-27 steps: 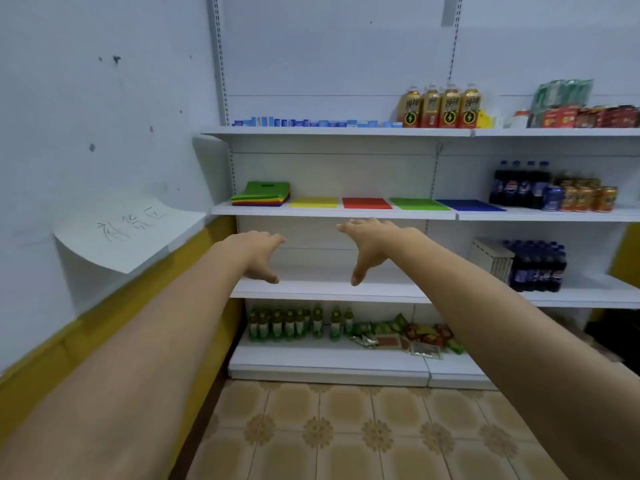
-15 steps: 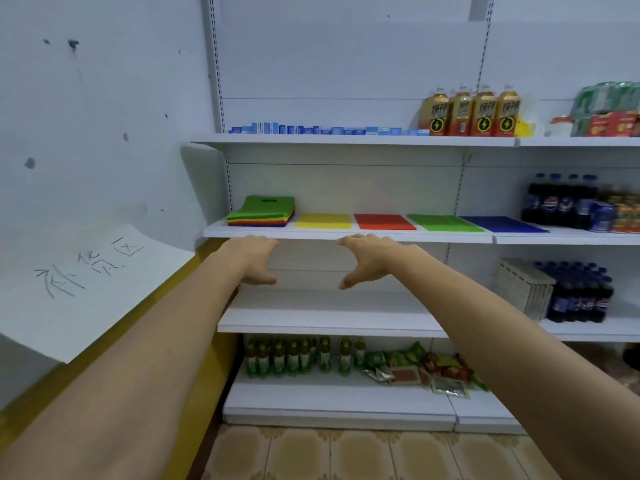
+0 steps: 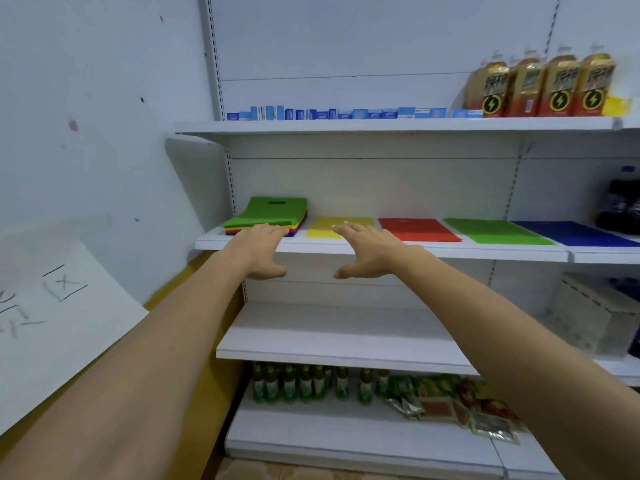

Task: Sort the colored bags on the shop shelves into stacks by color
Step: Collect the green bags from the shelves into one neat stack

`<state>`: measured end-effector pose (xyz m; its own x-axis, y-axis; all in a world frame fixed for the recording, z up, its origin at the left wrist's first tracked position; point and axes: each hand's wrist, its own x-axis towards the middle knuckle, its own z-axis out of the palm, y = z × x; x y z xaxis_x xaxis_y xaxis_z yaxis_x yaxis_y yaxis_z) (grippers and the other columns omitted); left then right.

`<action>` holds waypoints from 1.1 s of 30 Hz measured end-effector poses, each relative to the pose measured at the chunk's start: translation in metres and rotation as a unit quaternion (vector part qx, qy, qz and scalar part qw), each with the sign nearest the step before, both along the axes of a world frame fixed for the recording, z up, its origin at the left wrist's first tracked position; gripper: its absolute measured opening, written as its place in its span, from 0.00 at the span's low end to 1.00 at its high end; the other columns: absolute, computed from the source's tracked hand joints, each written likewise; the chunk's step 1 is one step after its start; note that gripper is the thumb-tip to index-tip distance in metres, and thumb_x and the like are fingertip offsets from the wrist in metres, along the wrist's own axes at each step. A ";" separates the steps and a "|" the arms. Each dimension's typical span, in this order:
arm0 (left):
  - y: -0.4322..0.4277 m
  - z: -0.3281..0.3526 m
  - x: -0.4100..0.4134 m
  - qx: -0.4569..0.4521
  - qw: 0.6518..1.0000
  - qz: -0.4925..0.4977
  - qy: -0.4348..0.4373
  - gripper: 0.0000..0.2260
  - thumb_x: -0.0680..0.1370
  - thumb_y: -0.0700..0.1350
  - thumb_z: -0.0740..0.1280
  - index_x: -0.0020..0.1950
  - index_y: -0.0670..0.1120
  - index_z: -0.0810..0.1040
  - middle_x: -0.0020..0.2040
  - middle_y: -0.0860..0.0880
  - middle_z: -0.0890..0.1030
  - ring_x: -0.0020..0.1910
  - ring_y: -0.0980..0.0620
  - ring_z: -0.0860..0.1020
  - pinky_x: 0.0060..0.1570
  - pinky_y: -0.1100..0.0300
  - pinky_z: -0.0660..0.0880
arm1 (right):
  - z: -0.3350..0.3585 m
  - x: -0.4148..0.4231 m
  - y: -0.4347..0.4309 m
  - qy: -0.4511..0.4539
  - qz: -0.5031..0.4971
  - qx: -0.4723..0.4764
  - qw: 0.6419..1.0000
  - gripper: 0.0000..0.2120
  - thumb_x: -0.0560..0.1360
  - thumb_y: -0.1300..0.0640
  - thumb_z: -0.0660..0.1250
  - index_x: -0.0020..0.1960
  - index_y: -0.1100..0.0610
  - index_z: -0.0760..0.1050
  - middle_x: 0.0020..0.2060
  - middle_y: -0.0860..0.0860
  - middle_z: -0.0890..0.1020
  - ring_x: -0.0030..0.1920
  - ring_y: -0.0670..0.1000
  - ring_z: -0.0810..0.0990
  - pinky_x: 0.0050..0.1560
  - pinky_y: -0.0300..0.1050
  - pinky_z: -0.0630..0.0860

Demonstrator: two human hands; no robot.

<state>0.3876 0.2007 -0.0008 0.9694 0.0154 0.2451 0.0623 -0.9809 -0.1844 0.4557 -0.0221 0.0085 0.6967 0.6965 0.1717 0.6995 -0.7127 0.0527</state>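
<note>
A mixed pile of coloured bags (image 3: 273, 213) with a green one on top lies at the left end of the middle shelf (image 3: 381, 247). To its right lie flat a yellow bag (image 3: 322, 226), a red bag (image 3: 417, 229), a green bag (image 3: 495, 231) and a blue bag (image 3: 571, 233). My left hand (image 3: 261, 249) reaches to the front edge of the mixed pile, fingers straight, holding nothing. My right hand (image 3: 369, 249) is stretched out over the near edge of the yellow bag, fingers spread and empty.
The top shelf holds small blue boxes (image 3: 346, 113) and orange drink bottles (image 3: 540, 86). Dark bottles (image 3: 620, 206) stand at the far right. A bare shelf (image 3: 339, 334) sits below my hands. Green bottles (image 3: 311, 382) and snack packets (image 3: 457, 407) fill the bottom shelf. A paper sign (image 3: 59, 306) hangs on the left wall.
Both hands have risen from below the middle shelf up to its front edge. The view has moved closer to the shelves.
</note>
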 end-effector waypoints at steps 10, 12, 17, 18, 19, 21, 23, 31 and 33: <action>0.047 0.011 0.155 0.005 0.998 0.057 0.019 0.39 0.73 0.58 0.66 0.78 0.48 0.53 0.77 0.47 0.59 0.75 0.47 0.57 0.72 0.50 0.59 | 0.021 0.184 0.050 0.006 0.045 0.016 0.999 0.41 0.73 0.38 0.65 0.78 0.49 0.49 0.77 0.51 0.54 0.75 0.55 0.58 0.71 0.54 0.60; 0.057 0.010 0.172 0.005 0.997 0.076 0.026 0.39 0.73 0.58 0.66 0.78 0.48 0.53 0.77 0.47 0.58 0.75 0.47 0.57 0.73 0.50 0.58 | 0.021 0.210 0.061 0.008 0.057 0.019 0.998 0.41 0.73 0.38 0.64 0.78 0.49 0.49 0.77 0.51 0.54 0.75 0.55 0.57 0.71 0.53 0.60; 0.083 0.008 0.210 0.010 0.993 0.108 0.041 0.38 0.74 0.57 0.65 0.78 0.49 0.50 0.78 0.47 0.55 0.76 0.46 0.55 0.73 0.48 0.57 | 0.012 0.259 0.092 0.017 0.085 0.021 0.996 0.39 0.75 0.39 0.62 0.78 0.50 0.49 0.77 0.50 0.55 0.75 0.54 0.58 0.71 0.53 0.60; 0.088 0.008 0.216 0.008 0.993 0.111 0.042 0.38 0.74 0.57 0.65 0.78 0.49 0.49 0.78 0.47 0.55 0.76 0.46 0.55 0.73 0.48 0.57 | 0.010 0.267 0.099 0.023 0.086 0.021 0.996 0.38 0.75 0.39 0.62 0.78 0.50 0.50 0.77 0.50 0.55 0.75 0.54 0.57 0.71 0.53 0.59; 0.095 0.007 0.223 0.003 0.992 0.115 0.042 0.38 0.74 0.57 0.65 0.78 0.49 0.49 0.78 0.47 0.55 0.76 0.47 0.54 0.73 0.48 0.57 | 0.008 0.276 0.106 0.027 0.085 0.023 0.996 0.37 0.76 0.40 0.61 0.78 0.51 0.50 0.77 0.50 0.55 0.75 0.54 0.57 0.72 0.53 0.59; 0.111 0.004 0.238 -0.004 0.992 0.120 0.039 0.37 0.75 0.56 0.64 0.78 0.49 0.49 0.78 0.47 0.55 0.76 0.47 0.54 0.73 0.49 0.56 | 0.006 0.293 0.122 0.026 0.081 0.028 0.996 0.36 0.77 0.41 0.61 0.78 0.51 0.51 0.76 0.51 0.57 0.75 0.54 0.58 0.71 0.52 0.59; 0.129 -0.001 0.253 -0.013 0.992 0.118 0.037 0.36 0.76 0.57 0.63 0.78 0.48 0.50 0.78 0.47 0.55 0.76 0.47 0.54 0.73 0.48 0.57 | 0.002 0.310 0.139 0.023 0.075 0.024 0.997 0.35 0.77 0.42 0.60 0.78 0.52 0.51 0.76 0.51 0.57 0.74 0.55 0.59 0.70 0.52 0.60; 0.231 -0.015 0.327 -0.071 0.990 0.110 0.050 0.33 0.78 0.60 0.60 0.78 0.47 0.52 0.77 0.46 0.58 0.75 0.45 0.58 0.71 0.46 0.61 | -0.022 0.382 0.234 0.006 0.004 0.028 1.000 0.30 0.77 0.43 0.60 0.75 0.53 0.58 0.73 0.54 0.65 0.70 0.57 0.65 0.68 0.54 0.61; 0.267 -0.023 0.352 -0.095 0.989 0.097 0.054 0.34 0.77 0.63 0.58 0.77 0.47 0.55 0.76 0.45 0.61 0.74 0.45 0.61 0.70 0.45 0.62 | -0.028 0.402 0.264 0.015 -0.031 0.042 0.999 0.26 0.77 0.43 0.59 0.71 0.55 0.63 0.69 0.56 0.69 0.68 0.58 0.68 0.66 0.54 0.62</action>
<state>0.7392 0.4681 -0.0243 0.9639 0.2402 0.1153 0.2432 -0.9699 -0.0131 0.8573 0.2423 -0.0193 0.7442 0.6354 0.2061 0.6537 -0.7562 -0.0294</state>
